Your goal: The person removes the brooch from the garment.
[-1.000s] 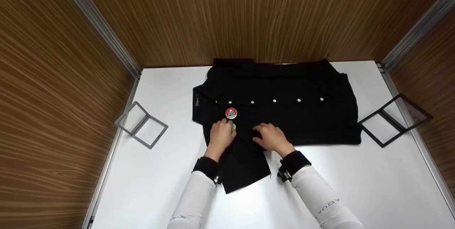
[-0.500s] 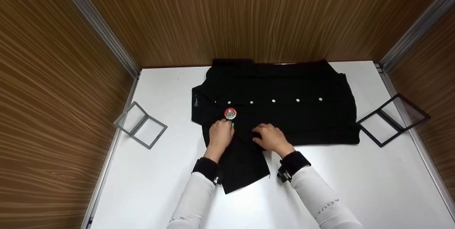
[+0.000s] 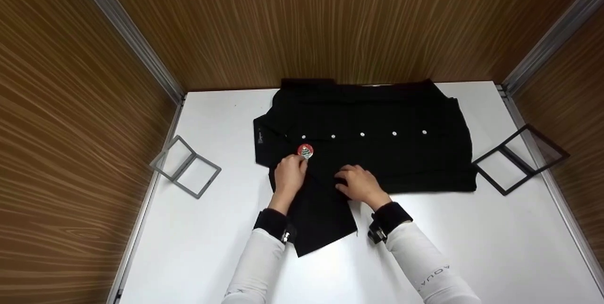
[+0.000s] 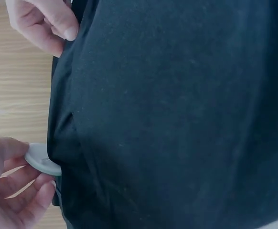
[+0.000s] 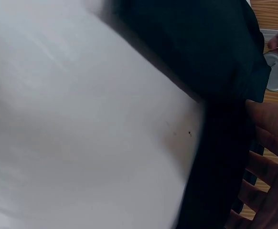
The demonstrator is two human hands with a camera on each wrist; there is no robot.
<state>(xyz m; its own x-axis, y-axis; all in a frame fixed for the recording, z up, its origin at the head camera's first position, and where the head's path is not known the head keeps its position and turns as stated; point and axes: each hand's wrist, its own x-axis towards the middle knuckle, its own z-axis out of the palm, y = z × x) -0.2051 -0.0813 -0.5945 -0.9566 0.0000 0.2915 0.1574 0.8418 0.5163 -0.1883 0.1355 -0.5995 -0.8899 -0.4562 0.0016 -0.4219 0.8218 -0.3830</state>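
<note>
A black button-up shirt [image 3: 401, 162] lies spread over the white table, its collar toward the left. On its chest sits a round red badge [image 3: 305, 149] with a Christmas tree. My left hand [image 3: 289, 174] is just below that badge, pinching a second round badge [image 4: 42, 161] between thumb and fingers. This one shows its pale back in both wrist views, close against the fabric edge. My right hand [image 3: 359, 183] rests on the shirt, thumb and fingers apart, touching the cloth near the sleeve. Its fingertips [image 5: 253, 164] lie along the fabric in the right wrist view.
A grey hinged double frame [image 3: 185, 167] lies at the table's left edge. A black hinged double frame [image 3: 521, 160] lies at the right, touching the shirt's hem. Wood-grain panels [image 3: 330, 25] enclose the back and sides of the white table [image 3: 212, 242].
My left hand has shifted and turned slightly. The second badge's green face, visible beside its fingers a second ago, is now mostly out of sight in the head view. My right hand stays put.
</note>
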